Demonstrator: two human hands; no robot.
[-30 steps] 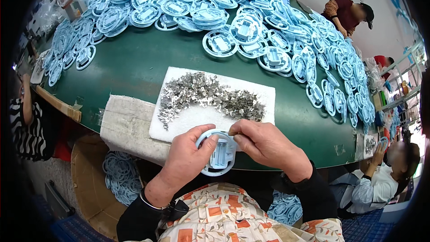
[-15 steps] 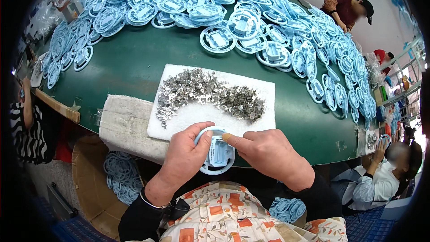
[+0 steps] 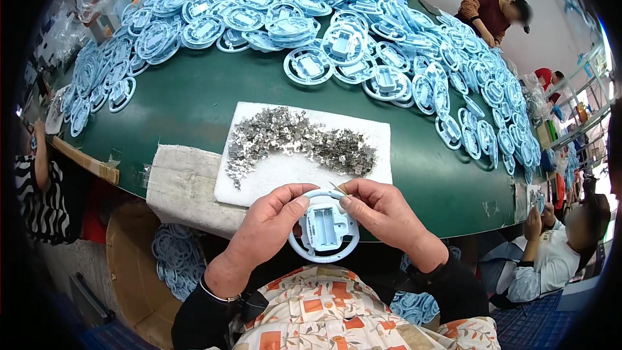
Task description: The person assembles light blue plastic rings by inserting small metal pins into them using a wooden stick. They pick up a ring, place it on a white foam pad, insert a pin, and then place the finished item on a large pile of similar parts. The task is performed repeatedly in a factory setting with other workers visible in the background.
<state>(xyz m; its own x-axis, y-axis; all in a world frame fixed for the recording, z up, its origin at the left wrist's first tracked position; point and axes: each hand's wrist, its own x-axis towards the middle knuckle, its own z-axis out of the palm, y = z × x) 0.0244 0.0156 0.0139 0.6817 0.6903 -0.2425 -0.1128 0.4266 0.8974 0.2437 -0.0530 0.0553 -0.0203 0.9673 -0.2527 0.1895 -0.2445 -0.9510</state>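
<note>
My left hand [image 3: 269,223] grips a light blue plastic toy steering wheel [image 3: 322,249] by its upper left rim, thumb on the front face. A rectangular recess in its middle faces me. My right hand [image 3: 382,210] is closed at the wheel's upper right rim, thumb and forefinger together. From these fingers sticks out a thin pointed metal tool [image 3: 336,188], its tip toward the upper left; its kind is too small to tell. Just beyond both hands, small metal clips [image 3: 278,133] lie heaped in an arc on a white foam board [image 3: 272,185].
Many similar blue wheels [image 3: 308,65] are piled along the far and right side of the green table [image 3: 188,84]. A worn pale block [image 3: 178,178] sits left of the board. Below the table edge, a cardboard box [image 3: 133,256] contains more wheels. Other people [image 3: 544,253] work around the table.
The wheel has turned so its recess faces me more fully. My right hand has shifted slightly, and the pointed metal tool now shows between its fingers. The view has tilted a little.
</note>
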